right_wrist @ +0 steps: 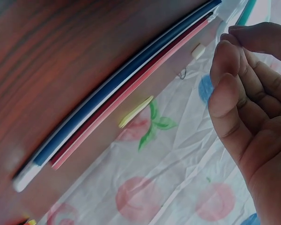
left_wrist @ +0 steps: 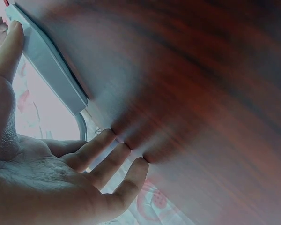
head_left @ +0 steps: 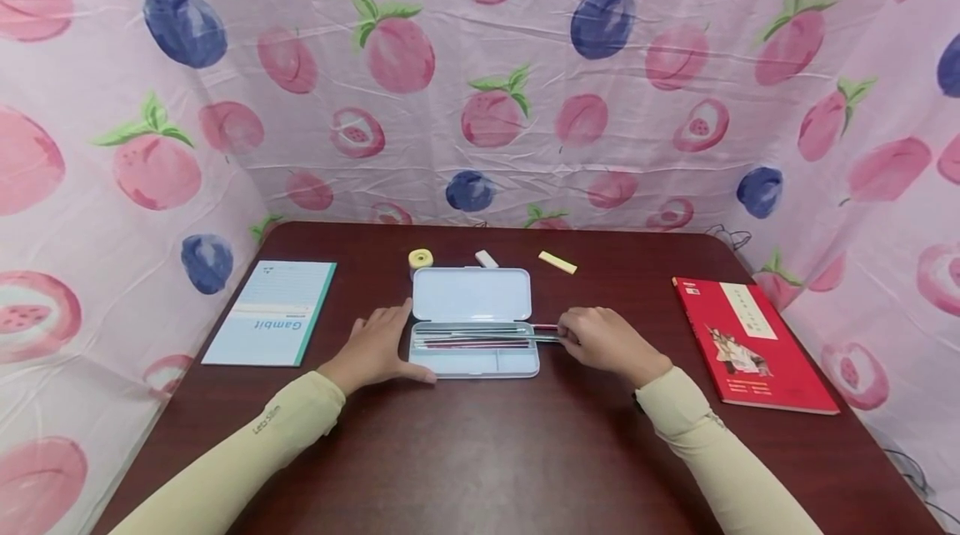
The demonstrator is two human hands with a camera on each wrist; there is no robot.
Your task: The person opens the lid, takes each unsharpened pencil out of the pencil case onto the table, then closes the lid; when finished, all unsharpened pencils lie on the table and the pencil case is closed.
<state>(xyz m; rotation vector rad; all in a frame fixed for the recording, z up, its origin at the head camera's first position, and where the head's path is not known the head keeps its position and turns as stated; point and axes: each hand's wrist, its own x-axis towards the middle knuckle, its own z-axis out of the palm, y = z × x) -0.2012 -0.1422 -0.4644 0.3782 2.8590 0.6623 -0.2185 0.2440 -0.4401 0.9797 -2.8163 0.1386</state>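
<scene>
An open pale-blue pencil case (head_left: 457, 363) lies at the table's middle, its lid (head_left: 471, 293) folded back and several pencils (head_left: 472, 343) in its rear compartment. My left hand (head_left: 375, 345) stands at the case's left end, fingers spread. In the left wrist view the thumb (left_wrist: 11, 51) reaches the case's side (left_wrist: 54, 70), and the other fingertips meet the table. At the right end, the curled fingers and thumb of my right hand (head_left: 603, 339) pinch a pencil reaching out of the case. A blue pencil (right_wrist: 117, 84) and a red pencil (right_wrist: 131, 93) run beside those fingertips in the right wrist view.
Behind the case sit a roll of yellow tape (head_left: 421, 258), a white eraser (head_left: 486, 258) and a yellow strip (head_left: 557, 262). A pale-blue notebook (head_left: 266, 314) lies left, a red book (head_left: 753, 343) right. A fruit-print cloth (head_left: 517, 160) hangs round the table.
</scene>
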